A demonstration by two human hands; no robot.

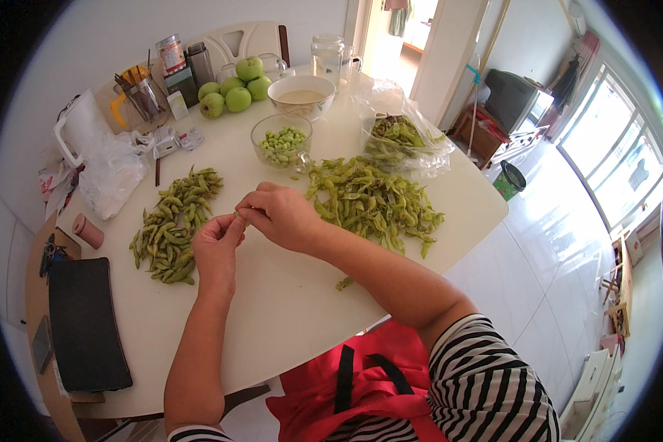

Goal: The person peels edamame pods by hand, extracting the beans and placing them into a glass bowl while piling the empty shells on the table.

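Note:
My left hand point(219, 238) and my right hand point(279, 214) meet fingertip to fingertip over the table, pinching a small green piece, likely a soybean pod point(237, 214), mostly hidden by the fingers. To the left lies a pile of plump green soybean pods point(168, 235). Right of my right hand spreads a heap of flatter, opened-looking pods point(364, 201). Beyond the hands stands a glass cup with a handle point(282, 145), holding shelled green beans point(283, 139). A clear plastic bag point(403, 130) with more pods lies at the back right.
Behind the cup are a bowl of cloudy liquid point(301, 96), green apples point(237, 99) and a glass jar point(327, 58). At the left are a plastic bag point(110, 177), a pink cylinder point(88, 231) and a black flat case point(88, 326). The table edge point(458, 259) runs along the right.

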